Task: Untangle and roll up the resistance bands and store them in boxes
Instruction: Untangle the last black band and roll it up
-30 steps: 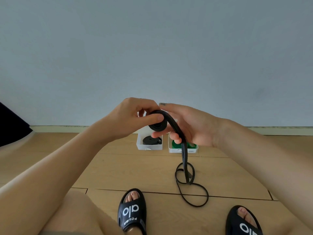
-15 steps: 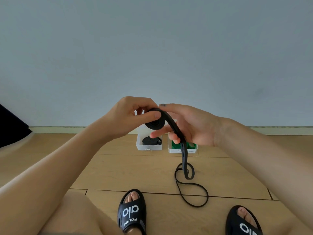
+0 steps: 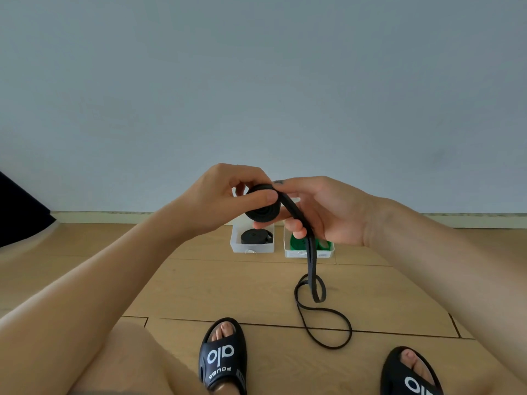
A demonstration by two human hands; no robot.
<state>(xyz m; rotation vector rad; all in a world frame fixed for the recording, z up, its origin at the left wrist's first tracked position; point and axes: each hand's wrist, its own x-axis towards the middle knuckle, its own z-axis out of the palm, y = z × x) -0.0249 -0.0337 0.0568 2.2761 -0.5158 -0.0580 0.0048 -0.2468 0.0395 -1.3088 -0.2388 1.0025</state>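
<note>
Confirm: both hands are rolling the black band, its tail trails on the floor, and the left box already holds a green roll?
Not quite. In the head view the left box holds a black roll; the green roll is in the right box. Both hands, left and right, are rolling the black band, tail on the floor.

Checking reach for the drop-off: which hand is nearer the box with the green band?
Right. The right hand hangs just above the green-band box, overlapping its rim in view. The left hand is further left, above the white box with the rolled black band.

You're in a home room — wood-plank floor [image 3: 216,286], plain wall [image 3: 256,81], pale skirting board [image 3: 114,217]. You wear black slides [image 3: 224,357] — casual house footwear.
</note>
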